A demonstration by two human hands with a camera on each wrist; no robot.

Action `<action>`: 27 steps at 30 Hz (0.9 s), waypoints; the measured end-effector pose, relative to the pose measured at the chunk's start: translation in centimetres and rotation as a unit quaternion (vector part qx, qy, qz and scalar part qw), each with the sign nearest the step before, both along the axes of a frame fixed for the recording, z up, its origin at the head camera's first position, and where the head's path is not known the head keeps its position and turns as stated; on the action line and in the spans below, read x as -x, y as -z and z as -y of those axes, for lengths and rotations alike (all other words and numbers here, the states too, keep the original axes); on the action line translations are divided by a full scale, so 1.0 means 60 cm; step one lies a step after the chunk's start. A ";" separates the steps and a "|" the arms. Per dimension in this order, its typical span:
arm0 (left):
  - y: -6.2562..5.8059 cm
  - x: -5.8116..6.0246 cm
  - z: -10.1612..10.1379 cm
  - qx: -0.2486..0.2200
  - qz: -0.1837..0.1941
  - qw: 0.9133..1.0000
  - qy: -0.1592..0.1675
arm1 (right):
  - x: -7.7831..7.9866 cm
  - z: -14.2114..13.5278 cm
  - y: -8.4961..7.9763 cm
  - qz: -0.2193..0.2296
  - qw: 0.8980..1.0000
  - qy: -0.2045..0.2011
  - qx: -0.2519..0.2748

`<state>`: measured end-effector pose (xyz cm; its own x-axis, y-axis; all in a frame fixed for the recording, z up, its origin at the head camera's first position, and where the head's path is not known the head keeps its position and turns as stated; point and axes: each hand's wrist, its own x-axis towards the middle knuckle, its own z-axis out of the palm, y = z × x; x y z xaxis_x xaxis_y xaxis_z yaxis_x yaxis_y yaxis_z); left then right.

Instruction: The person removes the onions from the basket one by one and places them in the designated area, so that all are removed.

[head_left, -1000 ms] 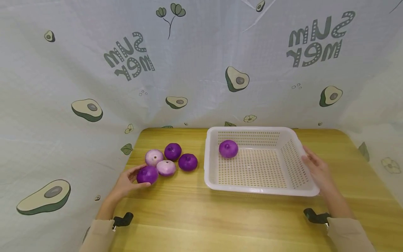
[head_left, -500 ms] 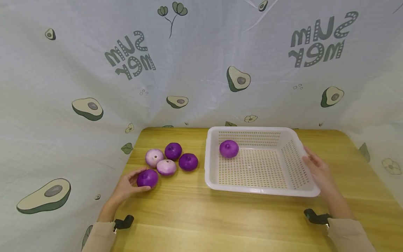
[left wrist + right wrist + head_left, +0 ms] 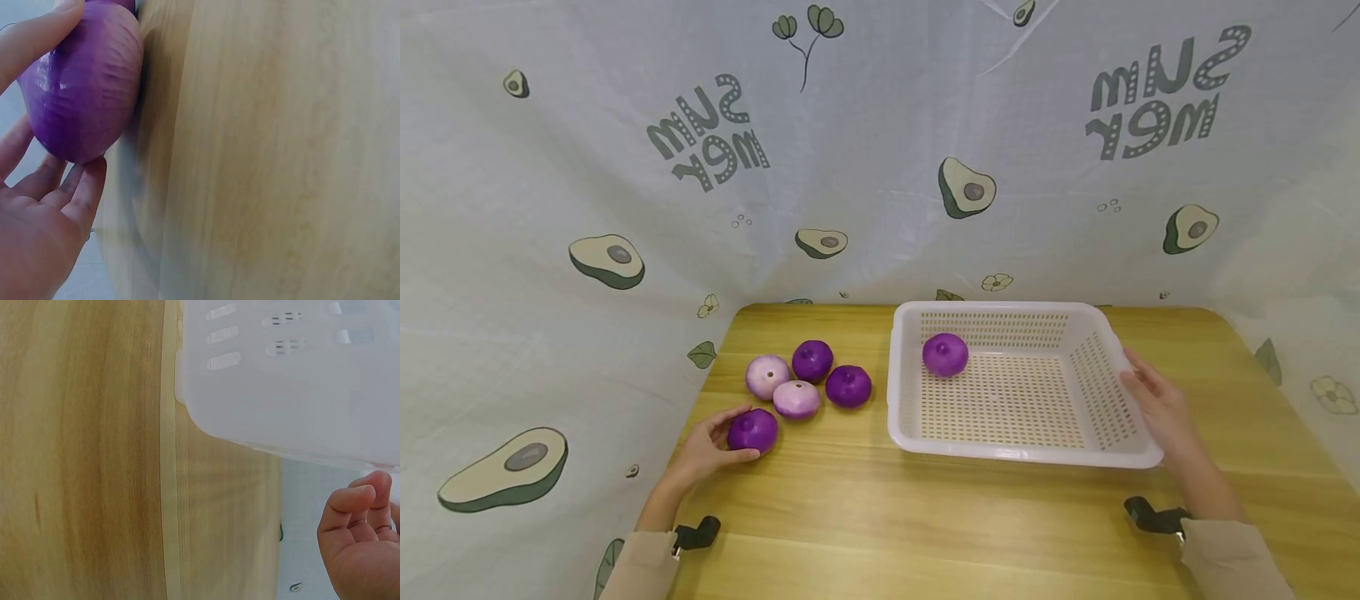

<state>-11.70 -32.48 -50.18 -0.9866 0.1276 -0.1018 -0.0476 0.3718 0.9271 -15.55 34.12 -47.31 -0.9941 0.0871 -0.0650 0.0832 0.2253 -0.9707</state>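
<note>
At the left of the table, my left hand (image 3: 706, 450) holds a purple onion (image 3: 752, 431), thumb on the near side and fingers on the far side. In the left wrist view the onion (image 3: 87, 81) sits between thumb and fingertips, low over the wood or on it; I cannot tell which. My right hand (image 3: 1159, 408) grips the right rim of a white slotted plastic basket (image 3: 1015, 454). In the right wrist view its fingers (image 3: 352, 499) bend at the edge of the basket (image 3: 281, 394). One purple onion (image 3: 945, 356) lies in the basket's back left corner.
Just beyond my left hand cluster two pale onions (image 3: 797, 400) and two dark purple ones (image 3: 848, 387). Bare wooden tabletop (image 3: 880, 517) lies in front of the basket. A white curtain with avocado prints (image 3: 880, 150) hangs behind the table.
The onion in my left hand has shifted slightly toward me, opening a small gap from the pale onions. My right hand and the basket have stayed in place.
</note>
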 end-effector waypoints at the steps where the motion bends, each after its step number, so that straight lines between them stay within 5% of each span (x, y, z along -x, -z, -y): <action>1: 0.000 0.000 0.000 -0.001 -0.001 1.000 0.000 | 0.000 0.000 0.000 -0.001 1.000 0.000 0.001; 18: -0.024 0.005 0.016 -0.018 -0.055 0.998 0.006 | -0.003 0.004 -0.003 0.003 0.999 0.011 -0.044; 27: -0.073 0.019 0.005 -0.135 -0.062 0.989 0.011 | 0.000 0.003 -0.001 0.017 0.999 0.009 -0.039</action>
